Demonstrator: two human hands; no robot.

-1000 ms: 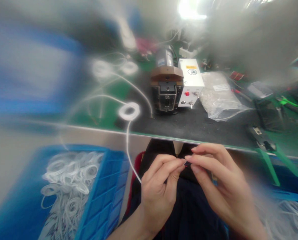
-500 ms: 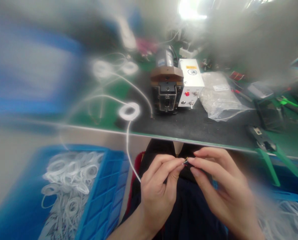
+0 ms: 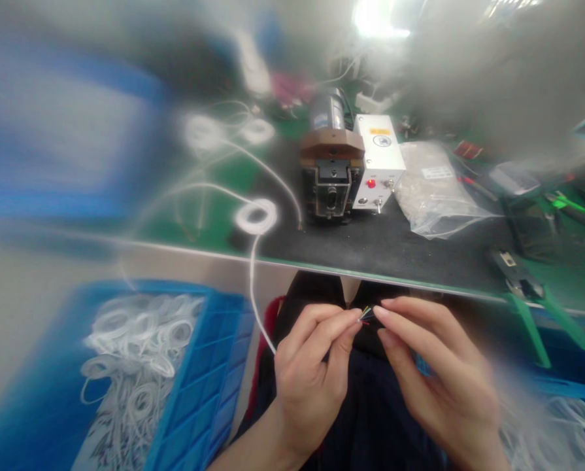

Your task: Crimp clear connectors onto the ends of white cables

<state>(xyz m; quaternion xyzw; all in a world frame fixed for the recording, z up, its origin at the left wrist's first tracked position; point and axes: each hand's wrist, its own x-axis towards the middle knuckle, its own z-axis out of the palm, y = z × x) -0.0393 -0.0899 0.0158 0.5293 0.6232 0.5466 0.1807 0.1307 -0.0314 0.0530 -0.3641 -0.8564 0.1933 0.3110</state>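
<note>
Head view: both hands low centre, below the bench edge (image 3: 419,284), over a dark lap. Left hand (image 3: 312,386) pinches the end of a white cable (image 3: 255,294) btwn thumb and forefinger — cable runs up over the edge to a small white coil (image 3: 256,216) on the black mat (image 3: 385,245). Thin coloured wire ends (image 3: 365,314) stick out just past the left fingertips. Right hand (image 3: 439,379) has thumb and forefinger closed at those wire tips, touching them. Behind, on the mat: small bench machine (image 3: 332,180) w/ white control box (image 3: 381,160), clear plastic bag (image 3: 434,190) just beside it. Blue crate (image 3: 214,379) of white cable coils lower left — blurry. Green-handled pliers (image 3: 532,301) at right.
</note>
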